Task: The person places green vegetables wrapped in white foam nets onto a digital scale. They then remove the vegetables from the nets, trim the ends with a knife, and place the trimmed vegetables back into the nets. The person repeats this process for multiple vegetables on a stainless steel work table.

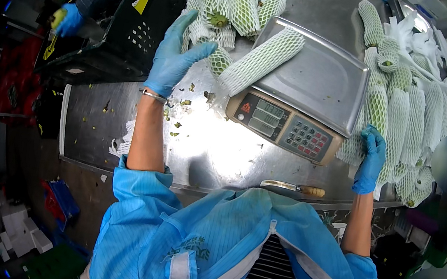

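My left hand, in a blue glove, is spread with nothing in it, beside a pile of long green vegetables in white foam net sleeves. To its right, one foam-sleeved green vegetable lies slantwise over the left edge of the steel pan of a digital scale. My right hand, also gloved, touches the front of a larger heap of sleeved vegetables at the right. Its fingers are bent, and whether they grip a sleeve is hidden.
A wooden-handled knife lies near the front edge of the steel table. Green trimmings are scattered left of the scale. A black plastic crate stands at the left, where another person's gloved hand holds a green piece.
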The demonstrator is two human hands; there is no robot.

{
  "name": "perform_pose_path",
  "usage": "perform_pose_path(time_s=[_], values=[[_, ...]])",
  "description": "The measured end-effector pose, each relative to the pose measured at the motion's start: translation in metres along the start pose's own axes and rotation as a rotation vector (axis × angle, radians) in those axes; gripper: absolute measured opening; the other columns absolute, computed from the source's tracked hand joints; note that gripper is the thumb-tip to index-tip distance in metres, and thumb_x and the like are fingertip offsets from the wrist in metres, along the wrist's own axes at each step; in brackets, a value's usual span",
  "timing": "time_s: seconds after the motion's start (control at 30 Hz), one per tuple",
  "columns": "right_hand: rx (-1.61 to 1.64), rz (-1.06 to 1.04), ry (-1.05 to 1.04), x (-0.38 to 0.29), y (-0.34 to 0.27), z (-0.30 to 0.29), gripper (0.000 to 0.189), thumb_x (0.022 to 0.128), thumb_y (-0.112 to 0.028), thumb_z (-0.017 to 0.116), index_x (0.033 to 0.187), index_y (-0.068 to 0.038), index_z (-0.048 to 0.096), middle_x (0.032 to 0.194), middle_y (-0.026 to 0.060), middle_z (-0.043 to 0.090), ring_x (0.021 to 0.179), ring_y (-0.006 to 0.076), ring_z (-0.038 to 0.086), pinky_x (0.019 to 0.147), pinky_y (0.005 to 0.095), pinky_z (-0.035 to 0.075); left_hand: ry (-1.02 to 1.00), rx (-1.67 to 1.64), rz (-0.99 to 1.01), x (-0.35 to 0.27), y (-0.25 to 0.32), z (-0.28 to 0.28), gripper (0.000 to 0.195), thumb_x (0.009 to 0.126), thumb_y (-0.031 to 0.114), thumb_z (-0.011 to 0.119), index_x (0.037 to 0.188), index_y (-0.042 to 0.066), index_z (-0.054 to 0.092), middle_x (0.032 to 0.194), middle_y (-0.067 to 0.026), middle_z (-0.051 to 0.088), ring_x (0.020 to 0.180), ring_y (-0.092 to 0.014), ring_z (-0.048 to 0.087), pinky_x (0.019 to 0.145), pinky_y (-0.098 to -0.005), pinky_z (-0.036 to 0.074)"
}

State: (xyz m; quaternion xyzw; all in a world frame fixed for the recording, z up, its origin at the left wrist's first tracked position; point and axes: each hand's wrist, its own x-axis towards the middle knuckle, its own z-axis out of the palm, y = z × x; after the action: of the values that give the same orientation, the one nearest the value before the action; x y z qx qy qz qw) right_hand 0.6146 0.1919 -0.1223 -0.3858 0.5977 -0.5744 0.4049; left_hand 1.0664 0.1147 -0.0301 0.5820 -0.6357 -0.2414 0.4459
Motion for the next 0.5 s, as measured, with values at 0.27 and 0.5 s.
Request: perform_pose_path(time_s=[0.27, 0.5], values=[[0.042, 0.062, -0.023, -0.008, 0.018, -0.010, 0.029, 0.091, -0.015, 0.055, 0.115, 0.001, 0.057, 0.110, 0.0074, 0.060, 0.095, 0.0144, 0.057, 0.089, 0.0277, 0.045, -0.447, 0.425, -0.059, 0.024, 0.049, 0.076, 0.096, 0.062, 0.053, 0.075, 0.136, 0.005, 0.039, 0.128, -0.0237, 0.048, 0.109, -0.036, 0.054, 0.090, -0.0440, 0.045], [0.055, 0.084, -0.167, -0.014, 0.014, 0.001, 0.022, 0.093, -0.015, 0.052, 0.108, -0.001, 0.060, 0.090, 0.0035, 0.064, 0.081, 0.0109, 0.059, 0.076, 0.0240, 0.047, -0.468, 0.484, -0.171, 0.027, 0.000, 0.112, 0.091, 0.060, 0.023, 0.069, 0.141, 0.008, 0.030, 0.114, -0.0241, 0.055, 0.102, -0.038, 0.057, 0.081, -0.0431, 0.049]])
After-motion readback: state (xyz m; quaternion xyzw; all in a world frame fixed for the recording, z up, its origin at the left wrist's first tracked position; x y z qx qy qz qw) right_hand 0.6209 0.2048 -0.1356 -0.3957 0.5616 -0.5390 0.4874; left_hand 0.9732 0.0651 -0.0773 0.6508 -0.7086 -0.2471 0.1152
